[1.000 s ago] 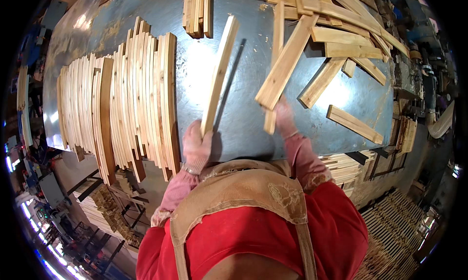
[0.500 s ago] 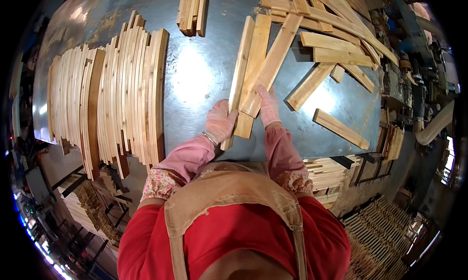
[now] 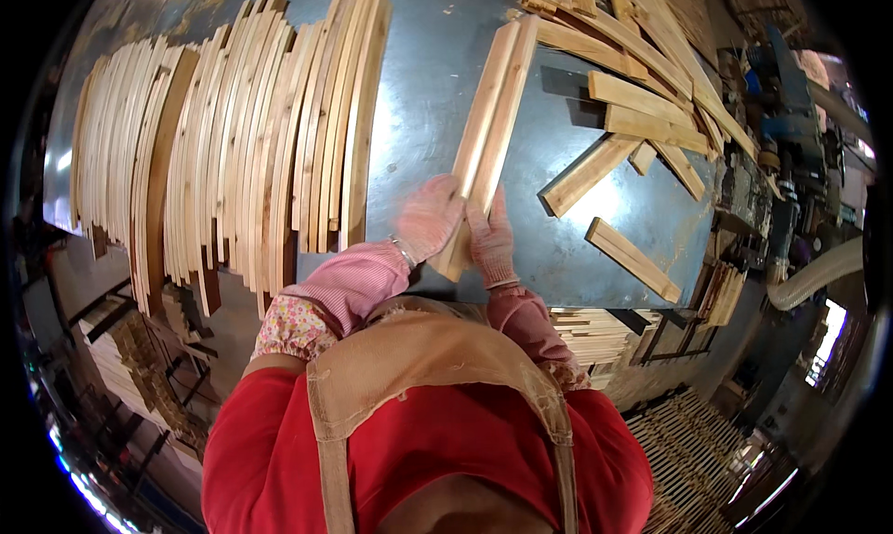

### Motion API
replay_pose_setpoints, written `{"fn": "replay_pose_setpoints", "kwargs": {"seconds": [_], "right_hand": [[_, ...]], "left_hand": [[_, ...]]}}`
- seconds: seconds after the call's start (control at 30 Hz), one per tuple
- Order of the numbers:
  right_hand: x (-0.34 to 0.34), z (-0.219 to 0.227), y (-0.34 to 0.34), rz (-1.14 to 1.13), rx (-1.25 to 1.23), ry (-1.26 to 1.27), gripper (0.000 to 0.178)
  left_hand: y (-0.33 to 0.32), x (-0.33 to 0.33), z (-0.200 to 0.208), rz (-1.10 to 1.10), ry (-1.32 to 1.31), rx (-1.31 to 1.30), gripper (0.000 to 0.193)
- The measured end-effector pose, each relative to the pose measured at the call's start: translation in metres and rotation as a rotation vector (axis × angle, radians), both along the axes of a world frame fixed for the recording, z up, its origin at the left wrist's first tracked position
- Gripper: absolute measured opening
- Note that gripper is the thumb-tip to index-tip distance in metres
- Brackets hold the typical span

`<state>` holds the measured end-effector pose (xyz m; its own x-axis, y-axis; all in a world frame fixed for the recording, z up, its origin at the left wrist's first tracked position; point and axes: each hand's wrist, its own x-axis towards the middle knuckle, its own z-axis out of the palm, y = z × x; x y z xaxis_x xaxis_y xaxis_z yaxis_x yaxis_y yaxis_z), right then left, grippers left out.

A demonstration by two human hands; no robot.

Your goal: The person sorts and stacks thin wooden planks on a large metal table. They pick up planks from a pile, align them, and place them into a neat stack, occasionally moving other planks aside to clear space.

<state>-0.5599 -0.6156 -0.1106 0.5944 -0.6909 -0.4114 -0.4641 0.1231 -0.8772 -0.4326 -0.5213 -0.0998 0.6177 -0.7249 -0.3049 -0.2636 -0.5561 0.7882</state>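
Observation:
Two long, pale wooden strips point(image 3: 498, 111) lie side by side before me, their far ends slanting to the right. My left hand point(image 3: 430, 216), gloved in pale pink and slightly blurred, closes against their left edge near the close end. From the right side, my right hand point(image 3: 492, 241), in a similar glove, grips the same strips with its fingers at the edge. Both hands partly cover the near part of the wood, so how the strips overlap there is hard to make out.
Many upright-edged wooden strips point(image 3: 233, 153) stand in a row on the metal table point(image 3: 409, 115) at left. Loose boards point(image 3: 642, 106) pile crosswise at far right. A single short piece point(image 3: 633, 260) lies near the right edge. Slatted stacks point(image 3: 707, 460) stand below.
The angled board and its neighbours between my hands are now two strips lying parallel. Strips that lay apart at the back now sit nearer, beside the left row. The view has shifted slightly.

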Motion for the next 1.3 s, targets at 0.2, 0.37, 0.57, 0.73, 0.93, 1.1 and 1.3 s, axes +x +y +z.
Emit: {"fn": "replay_pose_setpoints", "kwargs": {"seconds": [0.2,0.37,0.57,0.73,0.93,1.1,1.3], "right_hand": [[0.054,-0.024,-0.005,0.049,-0.299,-0.013,0.090],[0.086,0.020,0.004,0.216,-0.121,0.143,0.099],[0.135,-0.004,0.094,0.617,-0.559,0.230,0.123],[0.125,-0.011,0.078,0.635,-0.387,0.104,0.123],[0.200,-0.017,0.034,0.209,-0.017,0.101,0.115],[0.230,-0.017,0.028,0.278,-0.151,0.170,0.092],[0.215,-0.025,0.020,0.024,0.537,-0.158,0.061]], "left_hand": [[0.014,0.002,0.005,-0.030,-0.031,0.178,0.034],[0.078,0.014,0.037,-0.101,-0.117,-0.001,0.031],[0.167,0.014,0.039,0.082,-0.359,-0.193,0.028],[0.226,0.008,0.039,0.200,-0.416,-0.022,0.029],[0.241,0.014,0.021,0.190,-0.591,0.348,0.055],[0.239,0.024,0.008,0.147,-0.674,0.333,0.062],[0.239,0.035,0.009,0.107,-0.629,0.332,0.061]]}}
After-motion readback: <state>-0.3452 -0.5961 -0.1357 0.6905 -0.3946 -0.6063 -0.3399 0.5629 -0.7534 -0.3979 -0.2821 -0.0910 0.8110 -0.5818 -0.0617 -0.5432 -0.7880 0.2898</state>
